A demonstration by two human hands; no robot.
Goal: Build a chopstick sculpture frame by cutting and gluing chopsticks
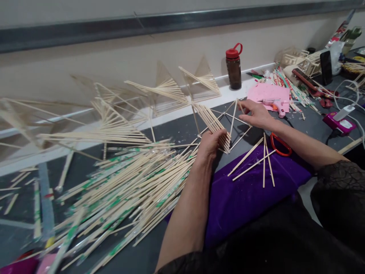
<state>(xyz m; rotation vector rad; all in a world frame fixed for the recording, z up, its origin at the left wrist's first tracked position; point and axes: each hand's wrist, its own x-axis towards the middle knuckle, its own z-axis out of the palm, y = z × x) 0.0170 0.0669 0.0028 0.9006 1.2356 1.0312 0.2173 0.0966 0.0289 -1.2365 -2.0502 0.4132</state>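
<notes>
My left hand (212, 144) is closed around the lower end of a slatted row of thin wooden sticks (212, 121), which is part of a stick structure on the dark tabletop. At the right side of that structure, my right hand (256, 114) has its fingers closed about a short stick near a raised corner (236, 102). Its fingertips are partly hidden. Several loose sticks (264, 161) lie on a purple cloth (242, 201) in front of me, beside orange-handled scissors (281, 146). A large heap of sticks (137, 179), some in clear and green wrappers, spreads left of my left forearm.
Twisted stick structures (114, 129) stand along the wall at the left and centre. A red-lidded bottle (234, 68) stands at the back. Right of it are pink paper (268, 95), a pink glue gun (275, 105), a phone (326, 67) and a purple power block (339, 123) with cables.
</notes>
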